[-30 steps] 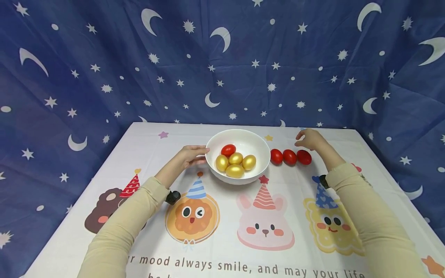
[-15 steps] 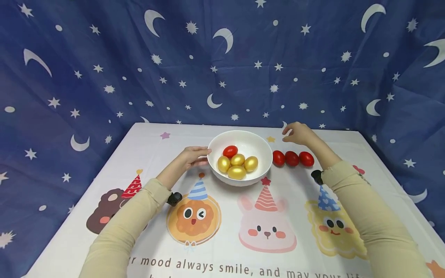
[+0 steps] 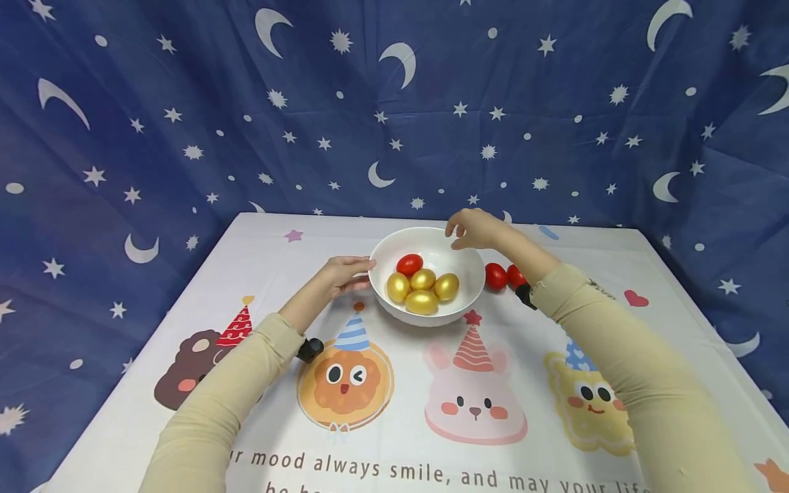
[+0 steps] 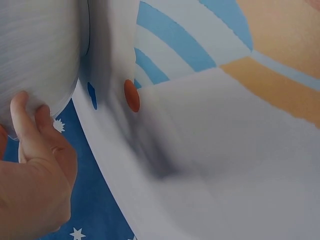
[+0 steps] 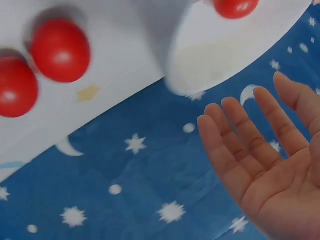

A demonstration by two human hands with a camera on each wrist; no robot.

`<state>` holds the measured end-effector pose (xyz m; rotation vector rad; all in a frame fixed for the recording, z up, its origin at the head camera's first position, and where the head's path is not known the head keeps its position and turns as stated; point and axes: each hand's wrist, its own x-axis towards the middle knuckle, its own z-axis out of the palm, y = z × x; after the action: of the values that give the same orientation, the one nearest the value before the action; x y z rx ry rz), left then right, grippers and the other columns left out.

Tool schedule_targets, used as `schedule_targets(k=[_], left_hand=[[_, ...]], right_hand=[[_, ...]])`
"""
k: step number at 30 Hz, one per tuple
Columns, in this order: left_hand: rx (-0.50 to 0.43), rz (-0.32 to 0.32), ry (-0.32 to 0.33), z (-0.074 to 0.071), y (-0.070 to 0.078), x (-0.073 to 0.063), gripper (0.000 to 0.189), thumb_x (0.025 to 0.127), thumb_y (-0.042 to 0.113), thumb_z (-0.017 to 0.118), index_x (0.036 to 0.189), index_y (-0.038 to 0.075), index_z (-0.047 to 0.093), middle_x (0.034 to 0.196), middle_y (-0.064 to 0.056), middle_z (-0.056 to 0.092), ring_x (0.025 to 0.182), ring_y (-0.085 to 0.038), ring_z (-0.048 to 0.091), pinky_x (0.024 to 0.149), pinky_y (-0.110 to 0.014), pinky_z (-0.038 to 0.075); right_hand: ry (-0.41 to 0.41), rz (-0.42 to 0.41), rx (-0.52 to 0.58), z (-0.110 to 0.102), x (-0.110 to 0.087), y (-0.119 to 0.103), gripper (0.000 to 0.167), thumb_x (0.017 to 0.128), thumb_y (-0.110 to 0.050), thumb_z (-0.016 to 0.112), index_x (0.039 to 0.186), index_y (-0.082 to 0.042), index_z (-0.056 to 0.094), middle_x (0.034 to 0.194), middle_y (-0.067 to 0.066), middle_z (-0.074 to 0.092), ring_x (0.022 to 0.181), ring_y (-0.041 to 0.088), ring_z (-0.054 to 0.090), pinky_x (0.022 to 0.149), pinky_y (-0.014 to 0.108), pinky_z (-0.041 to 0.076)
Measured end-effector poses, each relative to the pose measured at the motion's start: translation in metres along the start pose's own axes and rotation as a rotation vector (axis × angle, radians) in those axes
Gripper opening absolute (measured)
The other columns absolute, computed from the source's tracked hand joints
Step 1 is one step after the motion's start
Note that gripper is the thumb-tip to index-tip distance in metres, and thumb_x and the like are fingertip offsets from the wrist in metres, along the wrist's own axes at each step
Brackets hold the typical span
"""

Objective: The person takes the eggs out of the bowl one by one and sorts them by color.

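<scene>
A white bowl (image 3: pixel 465 275) stands on the table with several golden eggs (image 3: pixel 422 302) and a red egg (image 3: pixel 409 264) inside. My left hand (image 3: pixel 339 274) holds the bowl's left side, one digit over the rim and other fingers (image 4: pixel 24 117) against the outer wall. Over the far right rim hovers my right hand (image 3: pixel 476 229). Its fingers are loosely bent, and the palm (image 5: pixel 280 185) is bare in the right wrist view. Right of the bowl, a red egg (image 3: pixel 496 276) lies beside another red egg (image 3: pixel 515 276), partly covered by the right wrist.
The table carries a white cloth (image 3: pixel 394 383) printed with cartoon faces and lettering. A dark blue curtain (image 3: pixel 333 171) with moons and stars hangs behind the far edge. A black wrist camera (image 3: pixel 310 350) sits on the left wrist, another (image 3: pixel 526 296) on the right.
My right hand has moved left from above the loose red eggs to the bowl's far right rim. Its forearm now hides the rightmost red egg. My left hand stays at the bowl.
</scene>
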<state>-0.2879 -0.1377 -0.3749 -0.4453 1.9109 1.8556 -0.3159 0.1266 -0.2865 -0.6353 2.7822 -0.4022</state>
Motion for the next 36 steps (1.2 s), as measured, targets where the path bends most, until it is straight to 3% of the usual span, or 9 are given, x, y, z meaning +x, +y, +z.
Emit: schedule_targets(k=[8,12,18,22,32,36], left_hand=[[0.002,0.006,0.002,0.0,0.0,-0.001,0.05,0.092,0.019,0.062,0.139,0.009,0.047,0.138,-0.015,0.05,0.064,-0.006,0.063,0.067,-0.016,0.061],[-0.011,0.008,-0.001,0.001,-0.003,0.001,0.049,0.092,0.018,0.062,0.138,0.008,0.048,0.138,-0.015,0.05,0.067,-0.006,0.063,0.067,-0.015,0.061],[-0.007,-0.002,-0.009,0.001,-0.003,0.001,0.049,0.092,0.018,0.061,0.139,0.008,0.047,0.14,-0.014,0.049,0.074,-0.008,0.062,0.069,-0.016,0.061],[-0.006,0.002,-0.007,0.0,0.0,0.001,0.048,0.093,0.018,0.061,0.138,0.009,0.048,0.139,-0.014,0.049,0.074,-0.008,0.062,0.067,-0.015,0.061],[-0.004,-0.008,-0.009,0.0,0.001,0.001,0.048,0.093,0.017,0.061,0.138,0.008,0.048,0.139,-0.015,0.049,0.073,-0.007,0.062,0.066,-0.014,0.061],[-0.006,-0.016,-0.008,0.0,0.002,0.0,0.048,0.092,0.017,0.061,0.138,0.009,0.049,0.138,-0.014,0.05,0.078,-0.009,0.062,0.068,-0.015,0.061]], right_hand=[[-0.116,-0.095,-0.068,0.006,0.026,-0.031,0.027,0.085,-0.008,0.068,0.112,-0.003,0.065,0.112,0.019,0.063,0.1,0.03,0.058,0.088,0.038,0.058],[-0.178,-0.161,-0.067,0.013,0.038,-0.036,0.027,0.085,-0.005,0.066,0.112,-0.002,0.066,0.113,0.019,0.063,0.102,0.03,0.058,0.089,0.038,0.058],[-0.273,-0.249,-0.059,0.028,0.053,-0.038,0.028,0.085,-0.002,0.062,0.113,-0.002,0.065,0.119,0.019,0.061,0.11,0.031,0.054,0.1,0.04,0.052],[-0.293,-0.234,-0.078,0.033,0.063,-0.041,0.029,0.085,0.001,0.061,0.113,-0.003,0.065,0.12,0.018,0.06,0.111,0.03,0.053,0.103,0.039,0.05],[-0.376,-0.148,-0.101,0.043,0.076,-0.043,0.034,0.085,0.007,0.055,0.115,-0.007,0.062,0.121,0.016,0.055,0.102,0.026,0.053,0.096,0.032,0.055],[-0.384,-0.173,-0.131,0.047,0.079,-0.043,0.034,0.085,0.007,0.055,0.115,-0.007,0.063,0.116,0.014,0.059,0.094,0.023,0.056,0.09,0.028,0.057]])
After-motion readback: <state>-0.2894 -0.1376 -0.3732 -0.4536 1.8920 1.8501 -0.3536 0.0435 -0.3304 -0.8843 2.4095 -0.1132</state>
